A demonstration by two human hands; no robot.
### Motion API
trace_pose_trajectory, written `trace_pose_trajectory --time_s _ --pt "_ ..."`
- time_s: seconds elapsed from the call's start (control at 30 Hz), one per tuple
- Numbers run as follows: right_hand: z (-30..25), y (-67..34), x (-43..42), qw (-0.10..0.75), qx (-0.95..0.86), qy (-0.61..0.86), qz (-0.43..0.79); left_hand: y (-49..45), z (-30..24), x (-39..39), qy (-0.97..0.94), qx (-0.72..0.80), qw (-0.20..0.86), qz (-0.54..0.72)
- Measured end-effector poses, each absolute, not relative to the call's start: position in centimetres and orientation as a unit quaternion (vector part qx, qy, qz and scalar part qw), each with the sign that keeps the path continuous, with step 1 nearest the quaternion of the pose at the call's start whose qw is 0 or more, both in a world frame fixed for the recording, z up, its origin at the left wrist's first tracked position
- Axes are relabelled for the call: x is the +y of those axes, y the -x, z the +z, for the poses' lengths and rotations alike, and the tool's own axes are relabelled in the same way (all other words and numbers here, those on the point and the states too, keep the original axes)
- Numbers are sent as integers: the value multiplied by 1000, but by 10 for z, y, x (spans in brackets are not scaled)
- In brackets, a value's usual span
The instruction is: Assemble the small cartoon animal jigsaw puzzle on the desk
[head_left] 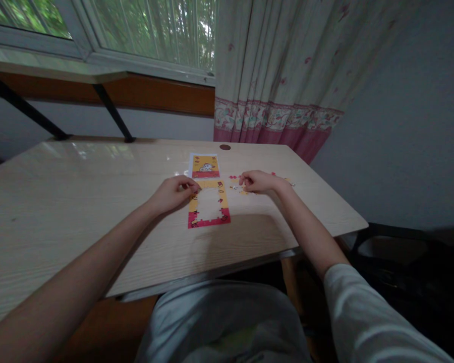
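A jigsaw puzzle [209,222] lies on the table, its yellow and pink-red border joined around a bare middle. My left hand [178,191] is at its upper left side, thumb and fingers pinched together; what is between the fingertips is too small to make out. Right of the border, several loose puzzle pieces [233,187] lie scattered. Over them my right hand [258,181] reaches down with curled fingers, thumb and index at a piece partly hidden by them. Just beyond the border rests a picture sheet [206,166] with a white animal on yellow and red.
The pale wooden table [136,166] ends at a near edge against my body. A round dark disc [225,147] is at its far edge. Black shelf supports [113,113] rise at the back left. A curtain [272,75] hangs behind; a dark chair [397,242] stands right.
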State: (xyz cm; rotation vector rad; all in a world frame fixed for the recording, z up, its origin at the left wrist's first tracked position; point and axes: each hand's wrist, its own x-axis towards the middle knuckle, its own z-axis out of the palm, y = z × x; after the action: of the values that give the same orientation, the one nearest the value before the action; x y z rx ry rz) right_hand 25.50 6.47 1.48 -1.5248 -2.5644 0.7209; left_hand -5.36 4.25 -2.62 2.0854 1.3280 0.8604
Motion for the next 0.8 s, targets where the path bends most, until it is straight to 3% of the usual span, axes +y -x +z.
trace_pose_trajectory --time_s 0.1,0.27,0.37,0.6,0.8 --pt "14 -249 63 105 -834 469 272 53 -26 42 -768 492 256 321" --pt "6 -215 56 298 -774 410 381 48 -21 37 -759 493 273 325" --pt "-3 -190 49 360 -730 400 423 43 -18 33 -760 479 285 334" --pt "-17 -162 34 390 -668 406 486 35 -18 31 -753 449 321 359" --pt "-16 -161 34 399 -669 423 462 34 -25 32 -735 448 326 391"
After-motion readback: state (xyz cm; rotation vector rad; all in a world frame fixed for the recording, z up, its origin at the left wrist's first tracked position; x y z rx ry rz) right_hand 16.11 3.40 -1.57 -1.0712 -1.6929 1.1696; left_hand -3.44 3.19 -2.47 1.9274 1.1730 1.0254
